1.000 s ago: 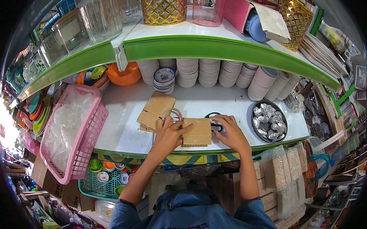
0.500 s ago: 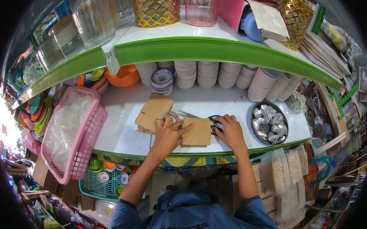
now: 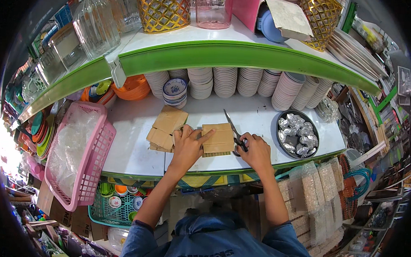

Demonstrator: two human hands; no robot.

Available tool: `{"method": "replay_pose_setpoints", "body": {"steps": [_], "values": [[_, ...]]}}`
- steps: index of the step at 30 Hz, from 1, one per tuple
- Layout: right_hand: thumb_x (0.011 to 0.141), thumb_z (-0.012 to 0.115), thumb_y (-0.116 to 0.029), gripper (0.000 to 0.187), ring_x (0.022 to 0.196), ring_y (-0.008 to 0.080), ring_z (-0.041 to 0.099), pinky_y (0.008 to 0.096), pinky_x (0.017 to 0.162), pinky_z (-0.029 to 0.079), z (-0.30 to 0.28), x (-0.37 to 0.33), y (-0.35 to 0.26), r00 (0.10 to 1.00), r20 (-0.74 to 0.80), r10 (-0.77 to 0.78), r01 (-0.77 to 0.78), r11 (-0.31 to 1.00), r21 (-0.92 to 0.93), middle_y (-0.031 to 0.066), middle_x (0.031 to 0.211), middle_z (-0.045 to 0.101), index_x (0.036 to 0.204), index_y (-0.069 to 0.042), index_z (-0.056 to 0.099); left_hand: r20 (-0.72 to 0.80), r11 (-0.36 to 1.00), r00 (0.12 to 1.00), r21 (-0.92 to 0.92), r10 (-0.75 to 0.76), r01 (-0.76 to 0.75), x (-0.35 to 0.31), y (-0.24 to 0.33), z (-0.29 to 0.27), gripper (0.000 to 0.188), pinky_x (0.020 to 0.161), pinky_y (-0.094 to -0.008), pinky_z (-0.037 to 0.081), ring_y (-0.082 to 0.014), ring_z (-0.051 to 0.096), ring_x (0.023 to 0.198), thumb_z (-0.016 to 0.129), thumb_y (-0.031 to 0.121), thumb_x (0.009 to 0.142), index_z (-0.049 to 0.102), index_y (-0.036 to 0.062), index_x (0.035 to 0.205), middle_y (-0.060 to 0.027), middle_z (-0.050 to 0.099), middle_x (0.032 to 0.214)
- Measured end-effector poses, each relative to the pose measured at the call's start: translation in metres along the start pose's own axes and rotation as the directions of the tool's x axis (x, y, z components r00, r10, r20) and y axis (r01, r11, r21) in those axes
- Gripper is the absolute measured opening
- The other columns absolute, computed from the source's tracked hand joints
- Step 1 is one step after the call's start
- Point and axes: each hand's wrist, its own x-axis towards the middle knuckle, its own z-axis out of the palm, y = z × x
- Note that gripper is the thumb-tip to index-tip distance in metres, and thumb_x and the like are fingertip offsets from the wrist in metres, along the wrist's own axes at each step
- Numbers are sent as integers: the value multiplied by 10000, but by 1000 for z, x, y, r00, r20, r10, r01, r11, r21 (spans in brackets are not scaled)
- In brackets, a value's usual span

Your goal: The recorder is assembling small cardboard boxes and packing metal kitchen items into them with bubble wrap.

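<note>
A folded piece of brown cardboard lies on the white shelf in front of me. At its left edge my left hand grips it, one finger stretched across its top and the other fingers bent. Black-handled scissors are in my right hand, just right of the cardboard. The fingers are closed about the handles, and the blades point away from me. Left of my left hand lies a small pile of cardboard pieces.
Stacked bowls line the back under the green-edged upper shelf. A dark round tray with silvery foil cups stands to the right. On the left, a pink basket holds clear plastic. A green basket sits below the shelf edge.
The scissors have swung so their blades point away from me instead of leftward behind the cardboard. A clear ring beside my left hand has gone from sight. The view has shifted slightly.
</note>
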Motion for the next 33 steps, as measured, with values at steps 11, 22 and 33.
{"method": "replay_pose_setpoints", "body": {"steps": [11,22,33], "values": [[859,655,-167,246,827,282,621,398,680,509,-51,-13,-55,960,-169,-223,256,945,206,84,889,619,1095,-103,631,-63,997,997,-72,-46,41,-20,-13,-51,689,830,-410,390,-275,516,1018,800,237,715,558,261,1359,-38,625,1198],[928,589,-159,370,867,410,625,472,710,517,53,-20,-137,875,-46,-482,449,771,451,187,1196,541,1260,-42,476,36,974,983,-139,-177,181,-67,-51,-70,409,612,-377,542,-256,687,711,684,205,852,614,199,1255,-76,708,908],[976,556,-259,251,656,347,625,410,596,490,70,-18,-148,963,52,-264,180,773,609,173,803,617,1054,-30,621,-225,877,953,-475,-201,73,-74,-53,-53,334,550,-369,512,-259,651,626,680,205,871,617,122,1188,-72,642,885]]}}
